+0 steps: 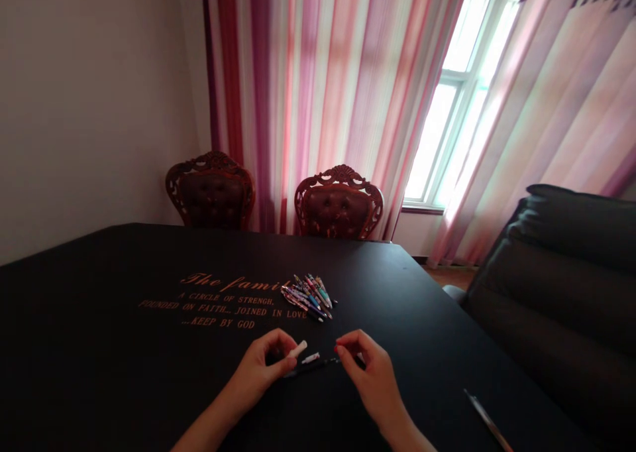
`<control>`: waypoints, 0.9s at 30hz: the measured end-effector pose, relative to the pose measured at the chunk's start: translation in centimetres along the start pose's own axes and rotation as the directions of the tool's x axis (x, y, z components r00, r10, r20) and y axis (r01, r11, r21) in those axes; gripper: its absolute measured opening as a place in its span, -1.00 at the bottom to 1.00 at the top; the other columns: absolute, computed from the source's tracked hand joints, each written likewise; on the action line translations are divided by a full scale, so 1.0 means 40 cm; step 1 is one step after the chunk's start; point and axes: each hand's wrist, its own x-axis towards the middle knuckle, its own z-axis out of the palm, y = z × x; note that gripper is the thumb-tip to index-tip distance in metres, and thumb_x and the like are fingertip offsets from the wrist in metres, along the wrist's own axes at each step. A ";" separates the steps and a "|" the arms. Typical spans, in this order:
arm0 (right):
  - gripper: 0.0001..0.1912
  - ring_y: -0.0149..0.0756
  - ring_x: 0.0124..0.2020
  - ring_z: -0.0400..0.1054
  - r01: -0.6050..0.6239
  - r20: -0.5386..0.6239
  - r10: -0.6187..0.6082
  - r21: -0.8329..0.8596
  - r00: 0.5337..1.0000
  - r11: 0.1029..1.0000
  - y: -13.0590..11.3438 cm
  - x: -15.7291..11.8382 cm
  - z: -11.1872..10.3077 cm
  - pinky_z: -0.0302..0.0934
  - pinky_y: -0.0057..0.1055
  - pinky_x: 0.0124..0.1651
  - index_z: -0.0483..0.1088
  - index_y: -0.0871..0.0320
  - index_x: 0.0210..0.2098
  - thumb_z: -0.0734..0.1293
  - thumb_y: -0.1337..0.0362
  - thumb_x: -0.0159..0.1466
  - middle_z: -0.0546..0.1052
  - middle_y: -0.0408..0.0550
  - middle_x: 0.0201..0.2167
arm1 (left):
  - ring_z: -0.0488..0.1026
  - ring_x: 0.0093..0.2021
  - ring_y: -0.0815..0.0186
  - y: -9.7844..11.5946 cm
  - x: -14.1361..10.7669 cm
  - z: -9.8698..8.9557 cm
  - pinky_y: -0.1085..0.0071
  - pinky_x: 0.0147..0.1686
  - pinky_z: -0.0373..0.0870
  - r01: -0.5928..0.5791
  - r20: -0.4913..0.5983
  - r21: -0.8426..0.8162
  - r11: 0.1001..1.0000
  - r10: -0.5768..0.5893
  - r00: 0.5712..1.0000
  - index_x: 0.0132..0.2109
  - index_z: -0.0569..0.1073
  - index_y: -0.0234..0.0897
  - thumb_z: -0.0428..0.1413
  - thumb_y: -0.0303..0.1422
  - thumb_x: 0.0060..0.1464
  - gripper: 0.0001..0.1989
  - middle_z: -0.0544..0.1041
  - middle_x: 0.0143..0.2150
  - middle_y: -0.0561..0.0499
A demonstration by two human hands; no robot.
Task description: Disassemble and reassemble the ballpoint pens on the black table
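The left hand [256,369] pinches a small white plastic piece [298,349]; the right hand [370,372] pinches the end of a thin black pen [311,366] on the black counter [422,319].

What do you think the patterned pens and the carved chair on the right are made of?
The patterned pens look like glossy printed plastic, from their shine. The carved chair seems polished wood, with scrollwork and buttoned padding, perhaps leather or vinyl.
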 end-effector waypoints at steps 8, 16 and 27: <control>-0.92 -0.27 -0.30 0.39 0.161 0.056 -0.158 -0.057 0.986 0.985 -0.033 -0.027 0.020 0.20 -0.37 -0.17 0.45 0.10 -0.37 0.32 0.37 0.24 0.52 -0.14 -0.37 | 0.39 -0.30 0.25 0.016 -0.012 0.033 0.41 -0.24 0.24 -0.093 0.098 0.397 0.913 0.059 0.993 -0.37 0.49 -0.28 0.25 -0.40 -0.10 -0.90 0.50 -0.40 0.07; -0.90 -0.29 -0.29 0.39 0.194 0.065 -0.192 -0.023 0.979 0.981 -0.038 -0.029 0.037 0.18 -0.34 -0.10 0.45 0.08 -0.40 0.35 0.39 0.22 0.53 -0.17 -0.39 | 0.42 -0.27 0.20 -0.002 -0.016 0.033 0.39 -0.22 0.25 -0.114 0.087 0.370 0.922 0.088 0.992 -0.38 0.52 -0.24 0.26 -0.45 -0.10 -0.92 0.51 -0.39 0.07; -0.80 -0.25 -0.22 0.37 0.251 0.112 -0.242 -0.078 0.964 0.965 -0.050 -0.024 0.048 0.19 -0.31 -0.09 0.52 0.02 -0.26 0.36 0.44 0.21 0.53 -0.15 -0.32 | 0.40 -0.29 0.24 0.004 -0.016 0.031 0.41 -0.24 0.27 -0.118 0.123 0.252 0.960 0.089 0.988 -0.36 0.52 -0.27 0.28 -0.42 -0.09 -0.90 0.49 -0.39 0.06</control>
